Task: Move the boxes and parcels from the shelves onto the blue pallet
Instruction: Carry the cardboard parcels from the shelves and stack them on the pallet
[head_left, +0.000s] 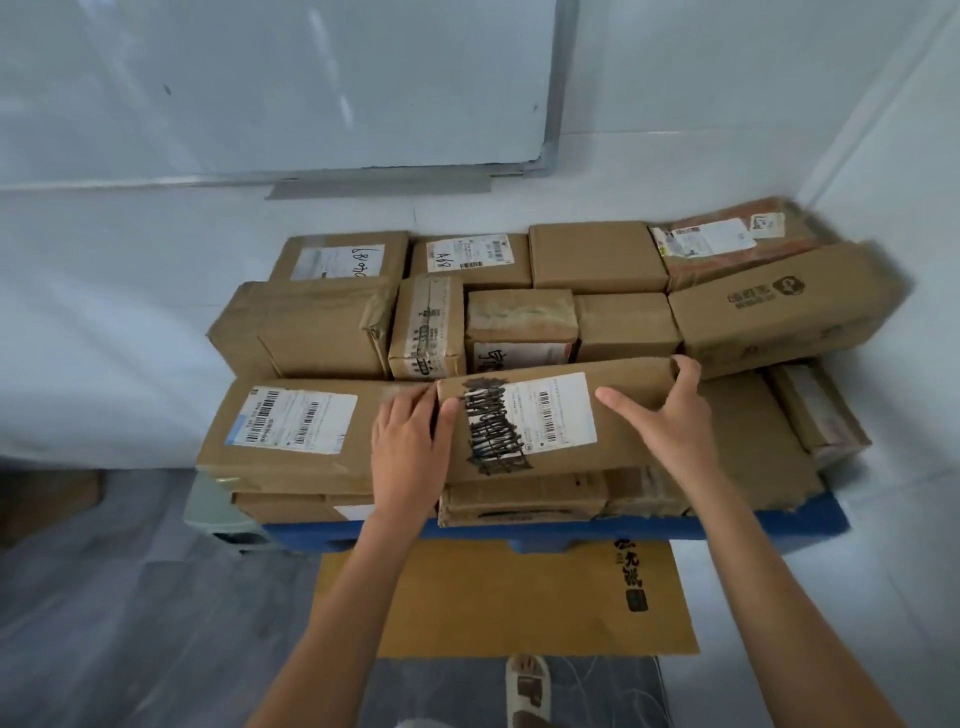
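A brown cardboard box (613, 410) with a white label and black scribble lies on top of the front row of the stack. My left hand (408, 447) grips its left end, thumb on top. My right hand (670, 410) holds its right end, fingers curled over the far corner and thumb stretched across the top. Several other brown boxes and parcels (467, 291) are packed in rows on the blue pallet (649, 530), whose front edge shows below the stack.
The pallet stands against a white wall with a whiteboard (291, 88) above. A flat piece of yellow-brown cardboard (498, 597) lies on the floor before the pallet. A pale green object (218, 514) sits at the pallet's left corner. My slippered foot (527, 691) shows below.
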